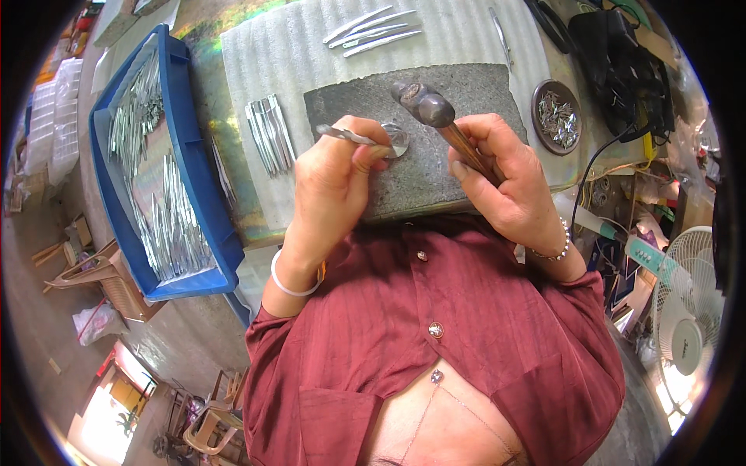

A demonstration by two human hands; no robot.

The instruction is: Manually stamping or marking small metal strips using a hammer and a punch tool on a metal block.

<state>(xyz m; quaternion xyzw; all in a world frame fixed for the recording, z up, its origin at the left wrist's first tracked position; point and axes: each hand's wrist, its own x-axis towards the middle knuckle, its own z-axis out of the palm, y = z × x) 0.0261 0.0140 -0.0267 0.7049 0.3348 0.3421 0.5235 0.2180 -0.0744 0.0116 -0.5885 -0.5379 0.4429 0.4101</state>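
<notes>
The left hand [330,175] covers part of the metal piece [342,134] in its fingers, and whether that piece touches the disc [399,138] cannot be told; the disc is itself partly hidden. The right hand [509,179] hides the end of the hammer [429,106] handle. Strips [177,225] in the bin [177,97] overlap too thickly to count. The bits [558,120] in the dish [536,102] are too small to identify. The upper edge cuts off the mat [268,66]. Glare washes out the doorway [105,415].
</notes>
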